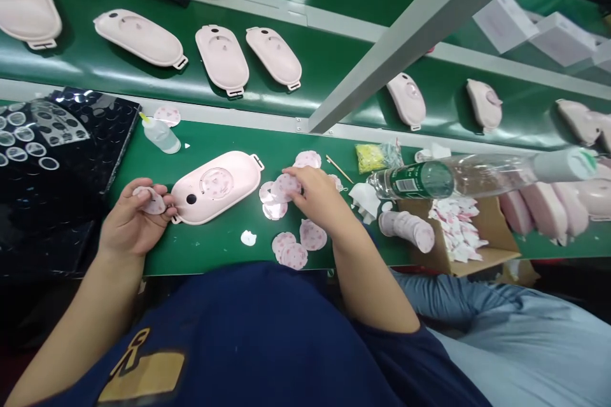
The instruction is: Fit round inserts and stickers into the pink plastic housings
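A pink oval plastic shell [217, 187] lies on the green bench in front of me, a round printed disc set in its middle. My left hand [131, 222] sits at the shell's left end and holds a small pink printed disc [151, 202] in its fingertips. My right hand [317, 194] rests to the right of the shell, fingertips pressed on another pink disc [286, 186] among several loose discs [293, 248] on the bench.
More pink shells [222, 57] ride the conveyor behind. A small glue bottle [160, 133] and a black tray of rings [42, 140] lie left. A clear bottle [458, 178], a disc stack [408, 229] and a cardboard box of scraps [477, 235] lie right. A grey beam [405, 32] crosses overhead.
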`<state>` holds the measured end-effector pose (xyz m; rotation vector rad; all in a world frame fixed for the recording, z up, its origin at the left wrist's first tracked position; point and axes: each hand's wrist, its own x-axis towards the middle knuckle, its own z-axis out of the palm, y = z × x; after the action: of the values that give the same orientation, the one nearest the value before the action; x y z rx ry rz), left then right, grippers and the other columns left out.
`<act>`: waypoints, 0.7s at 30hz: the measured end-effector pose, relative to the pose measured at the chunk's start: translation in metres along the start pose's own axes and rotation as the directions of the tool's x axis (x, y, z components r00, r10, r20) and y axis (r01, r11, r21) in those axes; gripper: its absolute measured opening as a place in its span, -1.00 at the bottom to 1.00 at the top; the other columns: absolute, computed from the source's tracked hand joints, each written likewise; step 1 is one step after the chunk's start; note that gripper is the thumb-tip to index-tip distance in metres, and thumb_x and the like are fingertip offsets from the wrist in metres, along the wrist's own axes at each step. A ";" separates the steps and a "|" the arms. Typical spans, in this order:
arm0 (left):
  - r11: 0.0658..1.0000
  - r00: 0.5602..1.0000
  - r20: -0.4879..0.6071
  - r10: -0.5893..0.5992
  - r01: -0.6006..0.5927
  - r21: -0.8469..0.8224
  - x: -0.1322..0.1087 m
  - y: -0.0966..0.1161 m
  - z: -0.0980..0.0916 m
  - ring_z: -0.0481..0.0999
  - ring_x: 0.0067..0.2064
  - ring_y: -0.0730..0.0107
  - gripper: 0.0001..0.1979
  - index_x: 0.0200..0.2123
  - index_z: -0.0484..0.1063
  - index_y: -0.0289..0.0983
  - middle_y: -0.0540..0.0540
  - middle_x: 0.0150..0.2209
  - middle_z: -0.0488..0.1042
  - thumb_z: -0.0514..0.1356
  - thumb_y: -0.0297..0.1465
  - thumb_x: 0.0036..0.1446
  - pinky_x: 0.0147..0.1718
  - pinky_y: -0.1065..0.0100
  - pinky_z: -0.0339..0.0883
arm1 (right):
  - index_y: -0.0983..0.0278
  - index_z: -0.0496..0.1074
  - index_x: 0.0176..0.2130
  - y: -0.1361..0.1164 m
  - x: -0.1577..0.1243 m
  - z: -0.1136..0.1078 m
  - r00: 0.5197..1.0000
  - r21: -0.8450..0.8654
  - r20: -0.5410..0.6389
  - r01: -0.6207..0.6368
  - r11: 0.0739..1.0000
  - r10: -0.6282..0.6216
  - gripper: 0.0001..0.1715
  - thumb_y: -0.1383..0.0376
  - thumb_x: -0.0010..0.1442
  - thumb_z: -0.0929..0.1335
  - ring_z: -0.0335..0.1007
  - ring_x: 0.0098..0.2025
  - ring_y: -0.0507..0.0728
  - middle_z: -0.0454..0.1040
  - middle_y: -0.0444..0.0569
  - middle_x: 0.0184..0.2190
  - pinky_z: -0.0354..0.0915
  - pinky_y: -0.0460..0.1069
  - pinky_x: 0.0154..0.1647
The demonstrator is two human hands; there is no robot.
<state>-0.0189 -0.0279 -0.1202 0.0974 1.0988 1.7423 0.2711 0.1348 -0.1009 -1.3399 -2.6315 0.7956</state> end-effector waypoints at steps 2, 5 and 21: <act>1.000 1.000 -0.010 0.001 -0.002 -0.008 0.001 0.000 -0.001 0.59 -0.49 0.25 -0.74 -0.42 0.57 -0.25 -0.06 -0.48 0.60 0.42 -0.61 -0.26 -0.62 0.31 0.55 | 0.18 0.44 0.11 0.003 0.000 -0.005 0.998 0.153 0.003 -0.055 0.987 0.055 -0.52 0.37 0.21 0.32 0.47 -0.03 0.24 0.55 0.03 -0.04 0.36 0.18 0.02; 1.000 0.999 -0.045 0.002 -0.002 -0.004 0.001 0.001 0.000 0.58 -0.50 0.26 -0.78 -0.43 0.56 -0.24 -0.05 -0.50 0.60 0.37 -0.62 -0.21 -0.65 0.32 0.53 | 0.17 0.45 0.06 0.008 -0.002 -0.010 0.984 0.341 0.053 -0.177 0.923 0.169 -0.60 0.32 0.24 0.29 0.54 -0.24 0.14 0.60 -0.05 -0.21 0.41 0.08 -0.15; 1.000 0.995 -0.103 0.020 -0.017 0.022 0.003 0.002 0.004 0.56 -0.53 0.31 -0.80 -0.44 0.54 -0.19 0.01 -0.50 0.59 0.25 -0.61 -0.11 -0.67 0.38 0.48 | 0.20 0.22 0.33 0.016 -0.011 -0.009 0.939 0.664 0.249 -0.344 0.664 0.237 -0.14 0.43 0.05 0.32 0.23 -0.50 -0.01 0.22 -0.27 -0.53 0.41 -0.02 -0.35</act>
<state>-0.0195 -0.0234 -0.1182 0.0313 1.1949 1.7686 0.2925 0.1383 -0.0992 -1.4811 -1.8217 1.7684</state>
